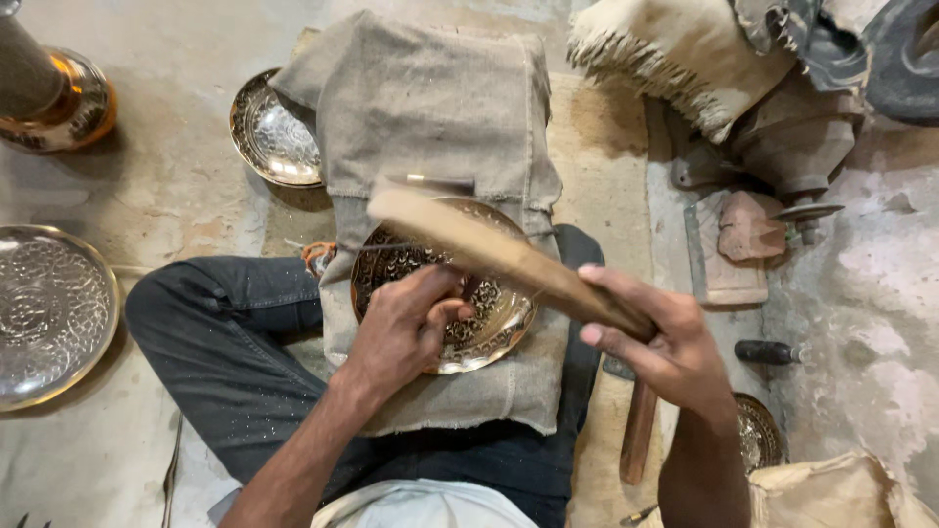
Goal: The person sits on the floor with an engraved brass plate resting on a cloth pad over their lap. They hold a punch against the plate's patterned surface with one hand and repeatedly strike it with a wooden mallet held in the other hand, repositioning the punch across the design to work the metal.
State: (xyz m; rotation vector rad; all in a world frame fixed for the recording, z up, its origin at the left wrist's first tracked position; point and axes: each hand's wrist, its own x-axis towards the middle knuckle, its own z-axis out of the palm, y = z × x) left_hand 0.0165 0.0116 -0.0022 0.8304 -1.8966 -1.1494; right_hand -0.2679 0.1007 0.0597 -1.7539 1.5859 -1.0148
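An engraved brass plate [489, 323] lies on a burlap-covered block [430, 108] across my lap. My left hand [406, 328] rests on the plate, fingers pinched on a thin metal chisel [386, 245] that points at its surface. My right hand [655, 337] grips a wooden mallet [489, 249] by the handle, its blurred head raised above the plate's upper left edge.
Another engraved plate [274, 132] lies behind the block at the left, a large silver tray [49, 313] at the far left, a brass vessel [73, 103] at top left. Right side: a small plate [758, 430], wooden stick [638, 430], dark-handled tool [768, 352], bench machine [782, 147], frayed cloth [675, 49].
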